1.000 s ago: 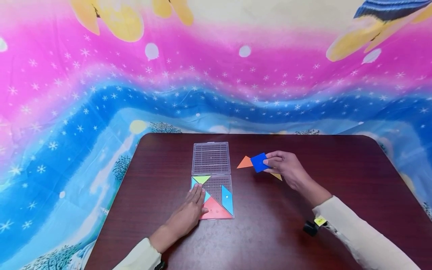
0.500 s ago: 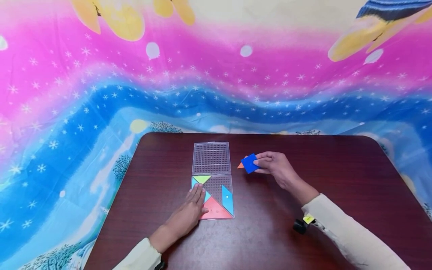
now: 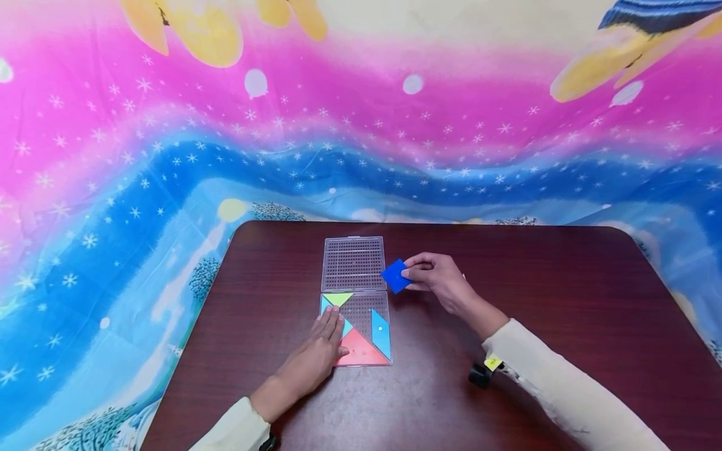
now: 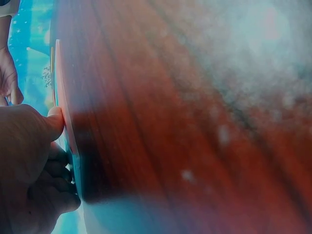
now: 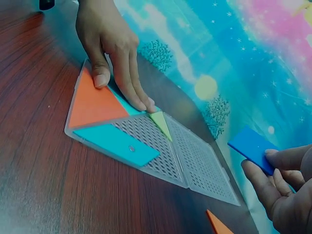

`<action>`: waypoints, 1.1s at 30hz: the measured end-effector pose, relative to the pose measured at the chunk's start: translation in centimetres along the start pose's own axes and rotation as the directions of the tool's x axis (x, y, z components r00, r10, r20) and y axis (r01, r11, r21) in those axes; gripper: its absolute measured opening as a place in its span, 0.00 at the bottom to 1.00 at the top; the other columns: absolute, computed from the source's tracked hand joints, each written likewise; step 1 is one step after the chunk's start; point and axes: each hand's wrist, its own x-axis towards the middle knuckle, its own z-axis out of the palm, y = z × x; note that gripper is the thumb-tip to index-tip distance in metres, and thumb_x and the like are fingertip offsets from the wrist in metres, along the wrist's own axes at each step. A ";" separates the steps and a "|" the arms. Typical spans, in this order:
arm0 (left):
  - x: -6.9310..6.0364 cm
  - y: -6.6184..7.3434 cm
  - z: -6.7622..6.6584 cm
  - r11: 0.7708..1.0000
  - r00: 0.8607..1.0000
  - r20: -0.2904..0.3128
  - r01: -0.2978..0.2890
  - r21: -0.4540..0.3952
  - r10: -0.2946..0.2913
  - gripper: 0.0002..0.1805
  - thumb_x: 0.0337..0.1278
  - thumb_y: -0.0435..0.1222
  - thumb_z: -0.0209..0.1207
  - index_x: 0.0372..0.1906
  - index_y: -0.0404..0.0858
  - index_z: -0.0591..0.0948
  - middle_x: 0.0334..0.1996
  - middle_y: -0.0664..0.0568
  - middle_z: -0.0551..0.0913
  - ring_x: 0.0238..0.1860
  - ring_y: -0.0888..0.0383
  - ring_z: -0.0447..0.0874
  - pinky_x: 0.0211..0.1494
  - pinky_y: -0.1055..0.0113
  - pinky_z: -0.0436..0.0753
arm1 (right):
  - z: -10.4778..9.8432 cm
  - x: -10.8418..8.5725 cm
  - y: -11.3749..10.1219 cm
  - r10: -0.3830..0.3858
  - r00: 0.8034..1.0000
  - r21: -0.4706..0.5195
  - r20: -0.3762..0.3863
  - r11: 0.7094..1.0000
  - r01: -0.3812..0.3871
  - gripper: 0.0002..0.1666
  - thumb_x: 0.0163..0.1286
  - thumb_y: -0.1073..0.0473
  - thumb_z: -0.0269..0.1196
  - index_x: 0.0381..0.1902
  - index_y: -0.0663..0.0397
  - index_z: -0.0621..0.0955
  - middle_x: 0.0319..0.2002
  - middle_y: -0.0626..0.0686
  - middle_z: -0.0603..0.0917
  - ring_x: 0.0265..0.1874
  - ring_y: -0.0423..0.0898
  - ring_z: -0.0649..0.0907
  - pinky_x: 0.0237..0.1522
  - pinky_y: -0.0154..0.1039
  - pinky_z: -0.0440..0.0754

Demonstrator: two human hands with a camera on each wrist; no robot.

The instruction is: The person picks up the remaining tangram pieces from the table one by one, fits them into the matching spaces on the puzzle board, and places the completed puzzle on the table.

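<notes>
Between thumb and fingers my right hand [image 3: 445,282] pinches a blue square [image 3: 396,276], held at the right edge of the clear case's upper half [image 3: 353,264]. My left hand [image 3: 311,354] lies with extended fingers on the pieces in the lower half, partly covering a teal triangle [image 3: 346,326]. Also in that half are a red triangle [image 3: 361,351], a light green triangle [image 3: 338,299] at the top left and a blue parallelogram [image 3: 380,332] at the right. The right wrist view shows the square [image 5: 253,147] raised above the table, and an orange piece [image 5: 219,223] lower down.
The open case lies on a dark wooden table [image 3: 440,388]. Bare grid [image 3: 361,307] shows between the green triangle and the parallelogram. A patterned cloth [image 3: 361,125] hangs behind the table's back edge.
My right hand has moved left with the blue square, from over the orange and yellow pieces to beside the case. Those pieces are now hidden in the head view. My left hand has stayed in place.
</notes>
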 end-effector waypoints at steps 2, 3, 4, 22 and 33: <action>0.0 0.0 0.0 1.000 1.000 0.008 0.006 -0.012 -0.006 0.34 0.76 0.47 0.54 0.72 0.23 0.69 0.74 0.28 0.66 0.77 0.37 0.64 0.76 0.47 0.70 | 0.2 0.1 0.0 -0.003 1.000 -0.002 0.006 1.000 0.003 0.18 0.72 0.67 0.65 0.57 0.70 0.80 0.46 0.61 0.86 0.37 0.46 0.89 0.57 0.59 0.83; 0.0 0.0 0.0 1.000 1.000 0.011 0.011 -0.019 -0.011 0.34 0.76 0.47 0.54 0.72 0.23 0.68 0.74 0.28 0.66 0.77 0.37 0.64 0.76 0.47 0.71 | 0.3 0.2 0.0 -0.004 1.000 -0.007 0.010 1.000 0.004 0.19 0.73 0.67 0.65 0.59 0.70 0.80 0.45 0.60 0.86 0.37 0.46 0.89 0.57 0.58 0.83; 0.0 0.0 0.0 1.000 1.000 0.013 0.015 -0.025 -0.015 0.34 0.76 0.46 0.54 0.72 0.23 0.68 0.74 0.28 0.65 0.77 0.37 0.64 0.76 0.47 0.71 | 0.5 0.3 -0.1 0.000 1.000 -0.010 0.007 1.000 0.000 0.19 0.73 0.67 0.64 0.59 0.69 0.80 0.45 0.60 0.85 0.37 0.45 0.89 0.57 0.58 0.83; -0.2 0.1 -0.2 0.999 1.000 0.020 0.021 -0.045 -0.020 0.35 0.77 0.47 0.54 0.73 0.25 0.67 0.76 0.29 0.64 0.78 0.37 0.62 0.76 0.47 0.70 | 3.1 0.8 -0.2 -0.001 1.000 -0.100 0.017 0.995 0.003 0.17 0.70 0.64 0.68 0.53 0.69 0.83 0.52 0.67 0.86 0.40 0.51 0.91 0.56 0.58 0.85; -0.1 0.1 -0.3 0.999 0.998 0.043 0.036 -0.040 -0.034 0.35 0.77 0.48 0.53 0.74 0.26 0.67 0.77 0.31 0.63 0.78 0.38 0.61 0.76 0.47 0.69 | 5.1 1.4 0.4 0.046 0.999 -0.103 0.025 0.994 -0.043 0.15 0.69 0.65 0.69 0.52 0.66 0.85 0.52 0.66 0.87 0.38 0.50 0.91 0.53 0.56 0.87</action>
